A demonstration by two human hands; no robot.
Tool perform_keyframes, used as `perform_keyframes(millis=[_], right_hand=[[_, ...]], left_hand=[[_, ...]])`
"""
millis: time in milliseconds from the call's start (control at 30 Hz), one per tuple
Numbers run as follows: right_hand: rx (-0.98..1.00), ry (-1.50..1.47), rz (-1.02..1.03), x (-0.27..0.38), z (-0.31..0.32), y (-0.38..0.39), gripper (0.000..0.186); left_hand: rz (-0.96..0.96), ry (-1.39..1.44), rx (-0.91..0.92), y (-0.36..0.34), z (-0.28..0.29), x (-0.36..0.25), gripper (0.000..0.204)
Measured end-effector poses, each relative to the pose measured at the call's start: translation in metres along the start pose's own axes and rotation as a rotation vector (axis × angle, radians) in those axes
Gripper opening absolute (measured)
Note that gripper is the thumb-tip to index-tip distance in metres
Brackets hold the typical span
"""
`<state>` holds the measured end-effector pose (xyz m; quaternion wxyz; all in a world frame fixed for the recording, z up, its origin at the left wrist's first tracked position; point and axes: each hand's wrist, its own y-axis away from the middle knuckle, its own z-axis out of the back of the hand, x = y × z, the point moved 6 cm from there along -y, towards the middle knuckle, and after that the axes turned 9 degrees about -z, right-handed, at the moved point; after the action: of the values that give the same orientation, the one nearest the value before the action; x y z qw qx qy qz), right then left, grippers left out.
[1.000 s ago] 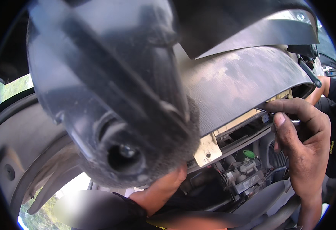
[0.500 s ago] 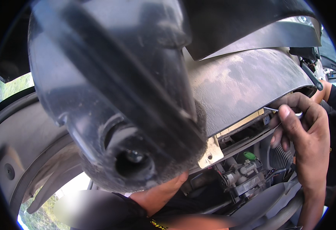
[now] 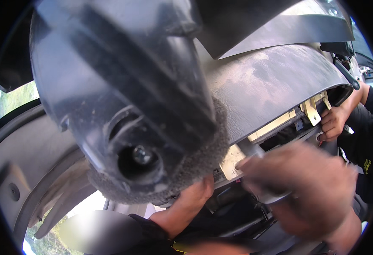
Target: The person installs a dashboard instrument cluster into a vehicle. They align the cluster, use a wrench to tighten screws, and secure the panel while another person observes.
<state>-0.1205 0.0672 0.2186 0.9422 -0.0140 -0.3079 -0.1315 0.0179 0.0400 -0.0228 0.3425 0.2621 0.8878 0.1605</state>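
Observation:
My right hand (image 3: 301, 187), smeared by motion, is closed round a shiny metal tool (image 3: 277, 197), with its fingertips near a cream bracket (image 3: 231, 163) below the dashboard's lower edge. My left hand (image 3: 199, 189) reaches up behind a large black plastic housing (image 3: 122, 85), so its fingers are mostly hidden. The housing fills the upper left, with a foam rim and a round hole with a bolt inside. The worn dark dashboard panel (image 3: 275, 85) stretches to the right of it, over an open gap with cream plastic edges.
At the right, a co-worker's hand (image 3: 333, 123) grips near the gap's far end, below a dark bar (image 3: 346, 72). The curved door-opening trim (image 3: 33, 144) lines the left side. A dark overhanging panel (image 3: 246, 17) is at the top.
My right hand has moved down and left from the dashboard edge toward the bracket beside the housing, uncovering the co-worker's hand. The housing has shifted slightly up and left in view.

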Motion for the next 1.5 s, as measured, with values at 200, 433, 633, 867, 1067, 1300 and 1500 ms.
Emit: perform_keyframes(millis=[200, 433, 633, 867, 1067, 1300, 1500], right_hand=[[-0.35, -0.272, -0.44, -0.034, 0.032, 0.022, 0.031], [-0.509, -0.202, -0.696, -0.048, 0.038, 0.034, 0.032], [-0.516, -0.253, -0.717, -0.061, 0.055, 0.05, 0.03], [-0.482, -0.216, -0.781, -0.051, 0.044, 0.034, 0.039], [-0.347, -0.314, -0.721, -0.071, 0.043, 0.016, 0.037], [-0.301, -0.373, -0.699, -0.07, 0.035, 0.012, 0.034], [-0.259, -0.39, -0.704, -0.08, 0.036, 0.008, 0.032]], left_hand=[[-0.037, 0.002, -0.014, -0.003, 0.003, -0.008, 0.046], [-0.084, 0.009, -0.025, -0.024, 0.009, -0.016, 0.046], [-0.098, 0.004, -0.042, -0.019, 0.01, -0.016, 0.046], [-0.042, 0.028, -0.008, 0.002, 0.006, 0.003, 0.045], [-0.023, 0.023, 0.007, 0.003, 0.005, 0.004, 0.045], [-0.031, 0.025, 0.008, 0.002, 0.004, 0.003, 0.045], [-0.044, 0.013, -0.002, -0.001, 0.003, 0.0, 0.044]])
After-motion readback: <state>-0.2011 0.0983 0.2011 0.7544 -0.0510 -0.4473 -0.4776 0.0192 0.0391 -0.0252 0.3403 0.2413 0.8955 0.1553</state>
